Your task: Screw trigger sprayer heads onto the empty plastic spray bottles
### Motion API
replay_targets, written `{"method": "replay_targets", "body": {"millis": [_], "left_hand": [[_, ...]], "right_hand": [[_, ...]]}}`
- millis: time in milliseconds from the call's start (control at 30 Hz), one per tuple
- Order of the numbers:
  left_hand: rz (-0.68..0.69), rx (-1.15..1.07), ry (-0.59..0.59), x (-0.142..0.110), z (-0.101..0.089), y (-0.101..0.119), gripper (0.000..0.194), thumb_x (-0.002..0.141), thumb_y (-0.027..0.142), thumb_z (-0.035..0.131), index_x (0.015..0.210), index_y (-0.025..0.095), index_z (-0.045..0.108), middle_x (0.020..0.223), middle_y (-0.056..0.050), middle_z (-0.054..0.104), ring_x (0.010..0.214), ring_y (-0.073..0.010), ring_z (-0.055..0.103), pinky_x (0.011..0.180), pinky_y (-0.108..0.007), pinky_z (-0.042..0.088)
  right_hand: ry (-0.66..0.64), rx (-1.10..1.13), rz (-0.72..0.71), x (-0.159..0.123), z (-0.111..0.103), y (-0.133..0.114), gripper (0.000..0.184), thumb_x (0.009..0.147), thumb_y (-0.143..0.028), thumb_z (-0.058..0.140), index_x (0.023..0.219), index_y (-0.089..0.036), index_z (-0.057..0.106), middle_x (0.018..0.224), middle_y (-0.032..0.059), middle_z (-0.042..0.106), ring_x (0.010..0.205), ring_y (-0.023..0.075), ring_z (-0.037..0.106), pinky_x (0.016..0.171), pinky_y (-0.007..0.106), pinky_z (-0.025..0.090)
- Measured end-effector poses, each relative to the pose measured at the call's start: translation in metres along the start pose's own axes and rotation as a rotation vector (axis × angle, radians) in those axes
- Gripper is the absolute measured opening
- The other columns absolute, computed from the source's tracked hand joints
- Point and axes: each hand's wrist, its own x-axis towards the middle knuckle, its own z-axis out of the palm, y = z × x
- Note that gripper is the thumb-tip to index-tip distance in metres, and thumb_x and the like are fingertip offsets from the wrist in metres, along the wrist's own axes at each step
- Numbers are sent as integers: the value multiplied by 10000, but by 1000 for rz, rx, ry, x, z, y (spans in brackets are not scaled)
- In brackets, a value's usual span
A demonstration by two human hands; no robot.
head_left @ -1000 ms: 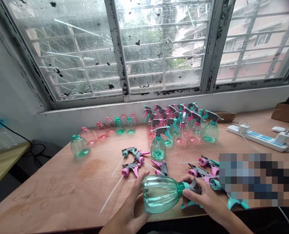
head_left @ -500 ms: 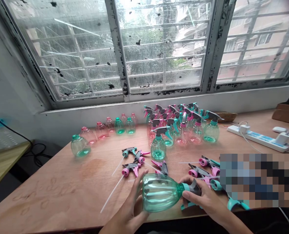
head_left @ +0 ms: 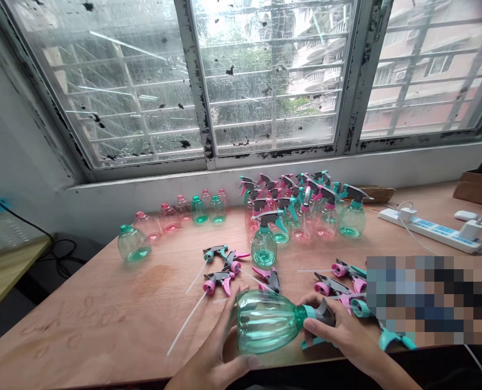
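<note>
The right hand (head_left: 342, 325) was closed around the spray head (head_left: 325, 313), fingers and thumb near its teal collar (head_left: 310, 312). The left hand (head_left: 212, 352) was spread wide about the base end of the green bottle (head_left: 265, 323), its thumb apart from the wall; whether its fingers touched the plastic could not be told. The bottle lay sideways between the two hands, above the near edge of the counter (head_left: 115, 314), its neck toward the right hand.

The step in hand looked like tightening the head on the neck. The next move seemed to call for a steady grip on the body from the left hand, the right keeping the collar in line with the neck.

Loose sprayers (head_left: 210, 285) lay just beyond the left hand, headless bottles (head_left: 132, 252) well beyond it, and topped bottles (head_left: 264, 253) stood beyond both hands.
</note>
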Motion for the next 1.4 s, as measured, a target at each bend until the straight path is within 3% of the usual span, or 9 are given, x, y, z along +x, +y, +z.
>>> {"method": "replay_targets", "body": {"millis": [167,367,567,700,833,1100,1233,1300,1400], "left_hand": [[53,29,17,0,0,-7,894,972,338,680,1627,430,78,1751,-9,25,1595,-342,78,1221,-448,381],[74,20,4,-1,-1,-17,933,979,320,669,1624,437,5,1751,-32,59,1594,-331,106,1207,-440,396],[15,-7,-8,-2,-2,-7,1081,912,375,755,1620,400,-61,1745,-50,83,1583,-337,-82,1219,-498,379],[29,8,-33,0,-1,-1,1003,934,337,731,1633,397,16,1747,-62,51,1588,-365,103,1201,-475,405],[74,-9,-1,0,3,-4,855,992,307,646,1626,429,85,1752,-48,54,1547,-329,305,1229,-475,347],[67,10,-27,-1,-1,-11,943,974,322,681,1616,463,5,1750,-43,74,1575,-313,227,1215,-446,377],[19,56,-26,-2,-2,-4,981,955,396,696,1625,410,-20,1724,-67,214,1573,-314,231,1237,-457,345],[-1,77,-10,-3,-2,-1,977,953,403,695,1636,359,-3,1705,-86,275,1586,-318,172,1246,-458,330],[13,78,6,-4,0,-3,975,943,394,712,1638,376,29,1733,-53,184,1601,-315,35,1245,-445,335]], "right_hand": [[7,-1,-2,0,0,1,392,830,-530,794,980,-187,676,678,8,731,653,235,722,685,340,570],[16,1,-13,0,1,1,368,841,-506,791,985,-190,671,668,7,736,650,232,718,683,345,562],[6,9,-18,0,0,2,364,854,-502,783,995,-189,664,680,4,734,656,227,718,692,343,562],[4,-21,-13,0,-1,2,364,858,-502,779,997,-187,662,683,6,734,665,231,720,700,343,555],[12,-26,-3,0,0,2,380,850,-511,780,1016,-189,664,673,7,740,663,243,730,699,354,568],[8,-39,-22,0,0,1,356,867,-499,767,1003,-188,662,686,15,756,667,241,726,709,356,549],[2,-26,-15,0,-1,1,340,875,-485,766,1004,-190,654,694,12,757,668,235,724,705,350,542],[4,-17,-18,0,-1,2,340,875,-483,769,1002,-190,652,693,10,757,662,228,723,703,343,543],[10,-1,-19,0,-1,3,352,864,-485,780,1009,-190,653,682,4,752,656,225,721,699,335,545]]}}
